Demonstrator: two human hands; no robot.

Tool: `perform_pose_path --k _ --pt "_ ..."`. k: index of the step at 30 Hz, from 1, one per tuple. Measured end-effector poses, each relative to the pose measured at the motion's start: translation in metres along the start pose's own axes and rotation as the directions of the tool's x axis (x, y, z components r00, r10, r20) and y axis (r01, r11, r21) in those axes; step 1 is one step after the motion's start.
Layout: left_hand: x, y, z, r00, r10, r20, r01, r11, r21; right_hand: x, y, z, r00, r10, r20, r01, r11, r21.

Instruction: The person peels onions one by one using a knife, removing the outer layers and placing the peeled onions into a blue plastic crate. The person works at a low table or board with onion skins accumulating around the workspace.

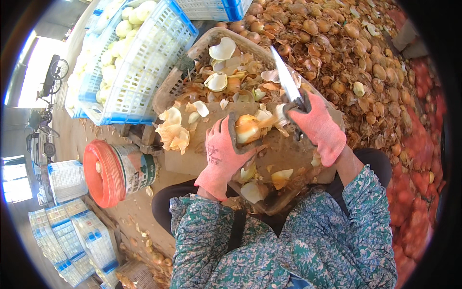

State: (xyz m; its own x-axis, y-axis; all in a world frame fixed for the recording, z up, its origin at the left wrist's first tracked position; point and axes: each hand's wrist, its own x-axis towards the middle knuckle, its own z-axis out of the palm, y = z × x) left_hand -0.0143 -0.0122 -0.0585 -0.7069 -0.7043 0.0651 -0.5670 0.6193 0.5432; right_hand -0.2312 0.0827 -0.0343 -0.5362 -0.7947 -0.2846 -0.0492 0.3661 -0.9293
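My left hand (225,151), in a pink work glove with a dark palm, grips a partly peeled onion (247,129) above a wooden board (187,155). My right hand (317,124), gloved alike, holds a knife (287,76) whose blade points up and away from me. A strip of dry onion skin (269,122) stretches from the onion towards the right hand's fingers. Loose peel (172,130) lies on the board's left part. Under and beyond the board is a worn plastic crate (168,86) filled with skins and pieces of peel.
White and blue crates (151,65) of peeled onions stand at the left. A bucket (133,168) lined with orange mesh is beside my left knee. Unpeeled onions (346,61) are heaped at the right, with red mesh sacks (408,202) nearer. More crates (74,238) are stacked lower left.
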Motion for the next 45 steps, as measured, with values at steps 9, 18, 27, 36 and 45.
perform_pose_path --k 9,18,27,36,45 --pt "-0.018 0.002 -0.013 0.989 -0.131 -0.064 0.119 0.981 -0.154 -0.021 -0.022 -0.032 0.975 -0.210 -0.067 0.126 0.781 -0.612" --pt "-0.021 0.001 -0.012 0.992 -0.121 -0.035 0.120 0.992 -0.025 -0.098 -0.004 -0.009 0.671 -0.371 0.642 0.740 0.272 -0.615" --pt "-0.020 0.001 -0.005 0.991 -0.071 -0.115 0.065 0.997 -0.049 -0.099 0.028 0.010 0.797 -0.253 0.548 0.586 0.540 -0.603" --pt "-0.019 0.001 -0.007 0.990 -0.065 -0.128 0.050 0.992 -0.114 -0.103 0.029 0.002 0.671 -0.376 0.639 0.723 0.140 -0.677" --pt "-0.023 -0.003 -0.005 0.996 -0.070 -0.048 0.068 0.997 -0.048 -0.071 -0.022 0.020 0.823 0.143 0.549 0.309 0.699 -0.645"
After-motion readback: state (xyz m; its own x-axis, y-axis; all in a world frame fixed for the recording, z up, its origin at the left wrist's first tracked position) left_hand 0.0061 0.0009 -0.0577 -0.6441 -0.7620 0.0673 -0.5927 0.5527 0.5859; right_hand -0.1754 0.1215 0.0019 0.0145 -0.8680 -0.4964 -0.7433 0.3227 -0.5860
